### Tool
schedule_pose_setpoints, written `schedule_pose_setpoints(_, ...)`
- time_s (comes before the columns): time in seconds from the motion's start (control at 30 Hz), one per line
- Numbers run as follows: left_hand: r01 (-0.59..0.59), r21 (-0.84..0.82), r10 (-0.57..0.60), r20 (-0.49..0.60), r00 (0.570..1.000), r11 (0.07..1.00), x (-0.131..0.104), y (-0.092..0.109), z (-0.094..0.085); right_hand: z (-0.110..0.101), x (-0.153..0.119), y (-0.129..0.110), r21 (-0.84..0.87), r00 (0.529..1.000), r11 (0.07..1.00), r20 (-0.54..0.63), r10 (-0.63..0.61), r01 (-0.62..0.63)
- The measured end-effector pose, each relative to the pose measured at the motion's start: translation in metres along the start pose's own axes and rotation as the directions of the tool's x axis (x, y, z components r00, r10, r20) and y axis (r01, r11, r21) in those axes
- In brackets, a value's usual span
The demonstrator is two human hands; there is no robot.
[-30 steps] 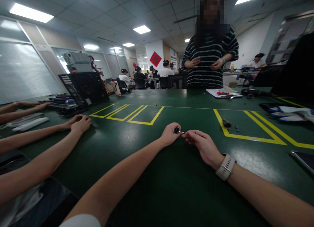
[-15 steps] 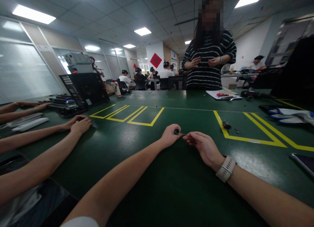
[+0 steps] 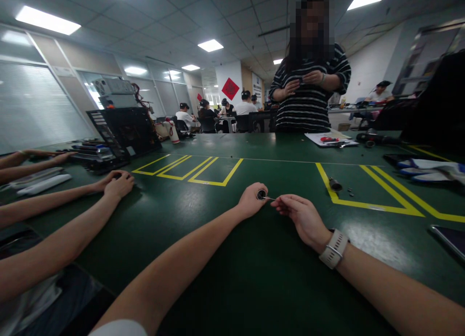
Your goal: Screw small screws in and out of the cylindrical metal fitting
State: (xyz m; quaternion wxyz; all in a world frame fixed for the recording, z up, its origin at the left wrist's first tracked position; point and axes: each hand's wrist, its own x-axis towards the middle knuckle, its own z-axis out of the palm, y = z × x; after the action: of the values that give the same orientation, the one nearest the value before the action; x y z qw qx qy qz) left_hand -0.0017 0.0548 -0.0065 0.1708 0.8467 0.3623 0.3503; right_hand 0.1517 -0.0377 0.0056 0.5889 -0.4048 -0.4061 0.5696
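My left hand [image 3: 251,200] is wrapped round a small round metal part [image 3: 261,195], whose dark hollow end faces me. My right hand [image 3: 298,215], with a pale watch on the wrist, pinches a thin metal rod [image 3: 269,198]. The rod's far tip reaches the opening of the round part; how deep it goes I cannot tell. To the right, a dark cylindrical metal part [image 3: 334,184] lies on its side on the green table, beside several tiny metal pieces [image 3: 350,192].
Yellow tape outlines [image 3: 209,182] mark the green table [image 3: 225,258]. At left are a co-worker's hands [image 3: 118,181] and an opened computer case [image 3: 125,132]. Gloves [image 3: 432,168], a phone [image 3: 450,241], a power drill [image 3: 378,138] and papers [image 3: 319,143] lie rightward. A person in stripes [image 3: 308,98] stands opposite.
My two hands stay nearly still, and the thin rod sits a little differently at the opening. Across the table, the standing person's hands have come together.
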Motion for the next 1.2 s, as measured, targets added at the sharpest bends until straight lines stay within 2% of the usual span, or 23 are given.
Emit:
schedule_pose_setpoints(0.17, 0.008, 0.057, -0.008, 0.002, 1.000, 0.998, -0.0010, 0.0006, -0.0001, 0.0014, -0.0028, -0.0020, -0.030, 1.000, 0.999, 0.027, -0.010, 0.011)
schedule_pose_setpoints(0.83, 0.041, 0.044, -0.040, -0.021, 0.999, 0.998, 0.0001, 0.0055, -0.0011, 0.0004, -0.0002, 0.0019, -0.049, 0.999, 0.998, 0.007, -0.037, 0.038)
schedule_pose_setpoints(1.2, 0.018, 0.061, -0.017, -0.021, 1.000, 0.998, 0.0000, 0.0061, -0.0018, 0.0008, -0.0021, -0.0001, -0.044, 0.999, 0.998, 0.014, -0.046, 0.047)
